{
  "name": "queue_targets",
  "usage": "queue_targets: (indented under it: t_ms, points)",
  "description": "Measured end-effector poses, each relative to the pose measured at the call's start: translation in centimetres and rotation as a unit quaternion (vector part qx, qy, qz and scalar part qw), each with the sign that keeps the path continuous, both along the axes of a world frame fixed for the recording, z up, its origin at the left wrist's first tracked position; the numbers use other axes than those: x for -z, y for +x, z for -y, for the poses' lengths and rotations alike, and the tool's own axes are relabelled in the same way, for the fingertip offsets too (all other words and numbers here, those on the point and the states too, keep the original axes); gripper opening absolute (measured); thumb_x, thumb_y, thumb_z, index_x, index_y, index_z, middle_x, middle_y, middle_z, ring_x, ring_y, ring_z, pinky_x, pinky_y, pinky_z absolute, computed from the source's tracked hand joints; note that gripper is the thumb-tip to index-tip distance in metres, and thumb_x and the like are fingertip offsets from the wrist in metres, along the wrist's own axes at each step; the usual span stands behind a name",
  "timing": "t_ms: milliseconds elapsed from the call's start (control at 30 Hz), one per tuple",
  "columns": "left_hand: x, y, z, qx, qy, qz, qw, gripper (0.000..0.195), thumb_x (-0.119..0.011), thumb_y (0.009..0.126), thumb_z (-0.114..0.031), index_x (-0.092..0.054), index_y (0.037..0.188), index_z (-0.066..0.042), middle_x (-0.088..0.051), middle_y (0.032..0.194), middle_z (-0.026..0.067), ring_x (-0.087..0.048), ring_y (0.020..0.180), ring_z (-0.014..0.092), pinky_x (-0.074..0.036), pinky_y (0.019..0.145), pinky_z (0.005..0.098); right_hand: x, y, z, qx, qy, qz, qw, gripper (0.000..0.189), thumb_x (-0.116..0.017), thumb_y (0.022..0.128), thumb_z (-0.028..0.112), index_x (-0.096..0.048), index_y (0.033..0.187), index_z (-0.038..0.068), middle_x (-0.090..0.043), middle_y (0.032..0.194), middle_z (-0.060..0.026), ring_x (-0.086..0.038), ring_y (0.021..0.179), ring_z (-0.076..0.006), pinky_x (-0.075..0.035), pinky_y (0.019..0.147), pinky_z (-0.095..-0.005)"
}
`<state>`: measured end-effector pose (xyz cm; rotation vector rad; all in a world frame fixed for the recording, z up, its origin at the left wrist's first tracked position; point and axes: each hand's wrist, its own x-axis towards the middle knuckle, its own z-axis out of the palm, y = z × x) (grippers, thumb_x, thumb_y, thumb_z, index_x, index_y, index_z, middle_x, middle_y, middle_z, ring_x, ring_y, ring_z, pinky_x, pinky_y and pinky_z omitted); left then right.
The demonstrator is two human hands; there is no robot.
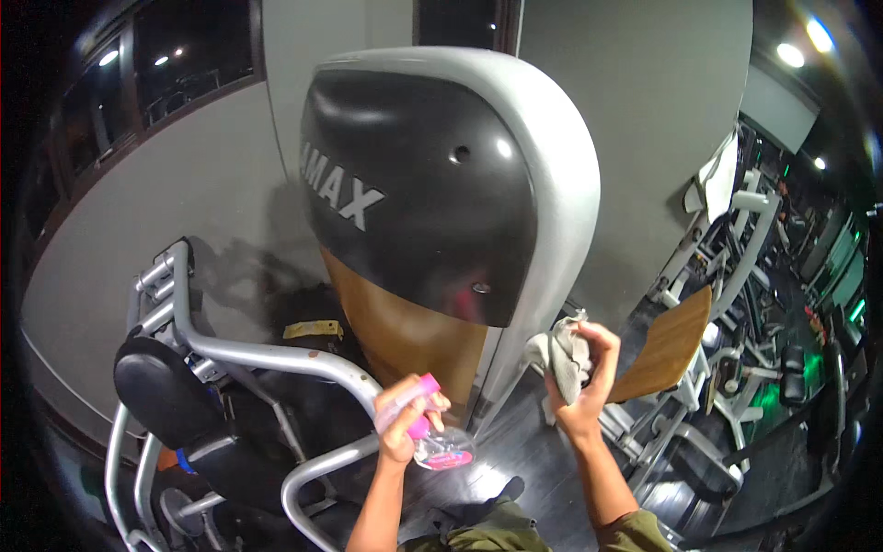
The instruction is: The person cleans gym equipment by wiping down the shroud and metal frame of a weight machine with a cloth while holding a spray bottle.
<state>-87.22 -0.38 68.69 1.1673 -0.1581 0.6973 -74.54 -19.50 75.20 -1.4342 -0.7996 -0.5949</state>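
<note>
My left hand (407, 417) grips a clear spray bottle (445, 452) with a pink trigger head. A little pink liquid sits in it, and its nozzle points at the machine ahead. In my right hand (590, 372) is a crumpled grey-white cloth (567, 348), held up beside the housing's lower right edge. Before me stands a tall gym machine housing with a black upper panel (414, 179), a brown lower panel (407, 331) and a rounded silver frame (562, 159). Large pale lettering marks the black panel. A faint haze and a reddish reflection show low on it.
To the left is an exercise machine with a black padded seat (165, 393) and silver tubular bars (276, 355), one passing close to my left hand. A brown board (666, 348) and other gym machines (745, 214) stand at right. Dark flooring (503, 469) lies below.
</note>
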Motion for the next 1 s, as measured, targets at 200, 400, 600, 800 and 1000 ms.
queue_targets:
  t_ms: [200, 400, 600, 800, 1000]
  points:
    - [-12.0, -0.7, -4.0, -0.120, 0.003, 0.047, 0.992, 0.042, -0.051, 0.094, -0.035, -0.058, 0.086, 0.006, -0.062, 0.077, 0.0175, -0.058, 0.047, 0.017, -0.048, 0.044, 0.0255, -10.3, -0.4, -0.8, 0.002, -0.128, 0.165, 0.978, 0.038, -0.070, 0.065, -0.001, -0.062, 0.102, 0.002, -0.058, 0.101, -0.0152, -0.060, 0.094, -0.0276, -0.048, 0.083, -0.0331]
    - [-17.8, 0.8, -8.6, -0.144, 0.051, 0.059, 0.987, 0.041, -0.053, 0.096, -0.030, -0.065, 0.103, 0.008, -0.063, 0.074, 0.0111, -0.058, 0.051, 0.016, -0.046, 0.044, 0.0247, -15.9, -2.2, -2.1, 0.015, -0.263, 0.254, 0.931, 0.045, -0.073, 0.062, -0.001, -0.067, 0.107, 0.006, -0.051, 0.112, -0.0121, -0.062, 0.098, -0.0275, -0.051, 0.086, -0.0359]
    - [-21.4, 2.9, -12.8, -0.182, 0.035, 0.088, 0.979, 0.039, -0.057, 0.093, -0.033, -0.068, 0.102, 0.004, -0.062, 0.072, 0.0084, -0.060, 0.057, 0.015, -0.046, 0.042, 0.0249, -18.9, -3.6, -4.4, 0.040, -0.341, 0.266, 0.901, 0.056, -0.078, 0.058, 0.000, -0.069, 0.111, 0.015, -0.050, 0.117, -0.0092, -0.061, 0.101, -0.0269, -0.052, 0.086, -0.0390]
    - [-21.4, 3.2, -15.3, -0.186, 0.029, 0.066, 0.980, 0.040, -0.058, 0.092, -0.034, -0.070, 0.103, 0.002, -0.061, 0.070, 0.0071, -0.060, 0.059, 0.015, -0.046, 0.042, 0.0255, -21.5, -3.9, -6.6, 0.057, -0.384, 0.275, 0.880, 0.057, -0.076, 0.061, -0.002, -0.066, 0.114, 0.017, -0.057, 0.116, -0.0067, -0.063, 0.103, -0.0303, -0.054, 0.087, -0.0402]
    - [-18.9, 2.2, -15.8, -0.209, -0.008, 0.079, 0.975, 0.038, -0.057, 0.092, -0.032, -0.070, 0.102, 0.002, -0.063, 0.071, 0.0078, -0.056, 0.048, 0.014, -0.045, 0.042, 0.0254, -25.1, -3.3, -10.3, 0.086, -0.389, 0.329, 0.856, 0.060, -0.067, 0.059, -0.005, -0.065, 0.116, 0.012, -0.062, 0.107, -0.0093, -0.060, 0.106, -0.0321, -0.051, 0.090, -0.0412]
